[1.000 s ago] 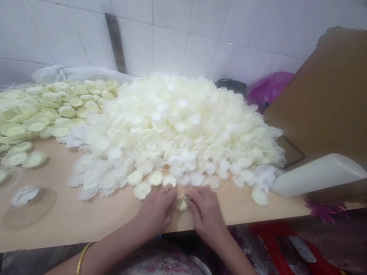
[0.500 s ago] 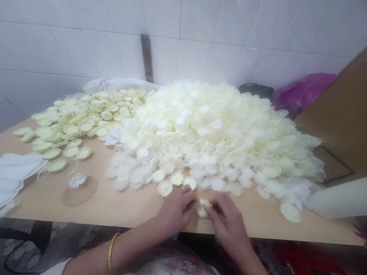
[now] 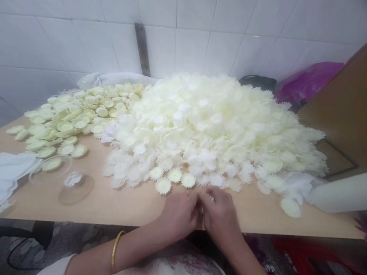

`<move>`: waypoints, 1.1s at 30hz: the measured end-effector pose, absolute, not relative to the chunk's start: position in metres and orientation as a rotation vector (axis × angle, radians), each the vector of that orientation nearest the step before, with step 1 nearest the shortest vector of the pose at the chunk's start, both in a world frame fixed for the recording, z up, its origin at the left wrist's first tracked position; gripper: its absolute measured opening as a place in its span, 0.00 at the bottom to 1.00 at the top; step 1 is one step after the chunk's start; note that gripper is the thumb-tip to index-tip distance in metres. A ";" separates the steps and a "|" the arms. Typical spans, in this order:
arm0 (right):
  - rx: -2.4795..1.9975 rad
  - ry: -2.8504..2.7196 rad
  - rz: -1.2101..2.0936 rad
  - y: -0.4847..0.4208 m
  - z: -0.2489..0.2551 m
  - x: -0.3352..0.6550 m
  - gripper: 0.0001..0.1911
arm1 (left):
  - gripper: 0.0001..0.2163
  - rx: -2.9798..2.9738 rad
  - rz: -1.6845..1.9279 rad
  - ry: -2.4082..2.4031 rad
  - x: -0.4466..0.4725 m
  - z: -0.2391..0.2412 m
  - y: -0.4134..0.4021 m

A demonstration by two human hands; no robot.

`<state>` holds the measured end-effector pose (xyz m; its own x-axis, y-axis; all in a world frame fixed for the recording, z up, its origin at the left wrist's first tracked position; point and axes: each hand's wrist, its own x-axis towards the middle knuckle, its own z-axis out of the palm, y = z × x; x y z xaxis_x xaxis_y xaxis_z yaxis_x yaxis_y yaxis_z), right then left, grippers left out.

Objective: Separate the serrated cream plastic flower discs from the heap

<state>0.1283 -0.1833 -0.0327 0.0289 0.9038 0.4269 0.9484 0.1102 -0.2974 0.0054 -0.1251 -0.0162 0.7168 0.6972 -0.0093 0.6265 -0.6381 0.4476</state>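
Note:
My left hand [image 3: 179, 214] and my right hand [image 3: 221, 212] meet just above the table's front edge, fingertips pressed together. Between them they pinch a small pale flower-shaped piece with a toothed rim [image 3: 211, 197]; only a sliver shows by my right fingers, the rest is hidden. Several similar scalloped discs, such as a cream disc [image 3: 188, 180], lie flat just beyond my fingers. Behind these rises a large heap of thin white and cream petal-edged pieces [image 3: 210, 127]. A second pile of thicker yellowish discs [image 3: 72, 121] lies to the left.
On the wooden table [image 3: 113, 210], a clear round dish [image 3: 75, 196] with a white scrap [image 3: 73, 179] sits at left, beside white sheets [image 3: 0, 173]. At right are a white roll [image 3: 352, 193], a brown board [image 3: 360, 97] and a purple bag [image 3: 310, 82]. A tiled wall [image 3: 191, 48] stands behind.
My hands have come together, and the right hand has turned over the flower-shaped piece, which showed between them before and is now mostly covered. The view has shifted slightly.

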 end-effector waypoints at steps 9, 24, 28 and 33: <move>-1.652 -1.571 0.511 -0.196 -0.023 0.146 0.05 | 0.06 2.483 0.387 0.989 0.004 -0.020 -0.126; -1.717 -1.739 0.353 -0.189 -0.023 0.144 0.04 | 0.05 2.518 0.457 0.789 0.001 -0.028 -0.123; -1.743 -1.771 0.204 -0.191 -0.025 0.132 0.08 | 0.09 2.696 0.331 0.780 0.003 -0.030 -0.128; -1.762 -1.747 0.149 -0.194 -0.030 0.131 0.07 | 0.10 2.638 0.444 0.716 0.001 -0.032 -0.128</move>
<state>0.1315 -0.1938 -0.0296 0.1081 0.9295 0.3526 0.8564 0.0931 -0.5079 0.0011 -0.1276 -0.0322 0.8212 0.5340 0.2012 0.4173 -0.8025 0.4265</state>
